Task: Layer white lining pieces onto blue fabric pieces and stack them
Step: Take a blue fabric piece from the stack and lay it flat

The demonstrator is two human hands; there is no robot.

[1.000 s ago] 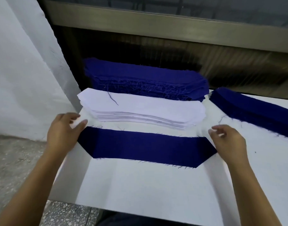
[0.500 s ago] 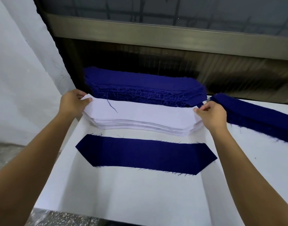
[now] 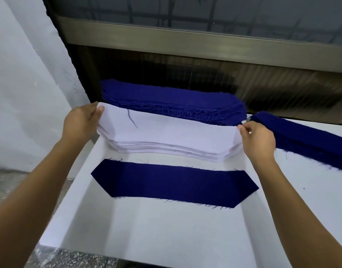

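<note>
One blue fabric piece [image 3: 174, 183] with angled ends lies flat on the white table [image 3: 156, 233], nearest to me. Behind it sits a stack of white lining pieces [image 3: 166, 146]. My left hand [image 3: 81, 122] pinches the left end of the top white lining piece [image 3: 166, 130], thumb on top, lifting that end slightly. My right hand [image 3: 257, 139] pinches the same piece's right end between fingertips. A loose dark thread lies on that top piece.
A thick stack of blue pieces [image 3: 172, 103] lies behind the white stack, against a dark window base. Another pile of blue fabric [image 3: 305, 138] stretches along the right. A white wall stands at the left; speckled floor shows beyond the table's left edge.
Both hands left the ends of the single blue piece, moved back to the white stack and took hold of the top lining piece's two ends.
</note>
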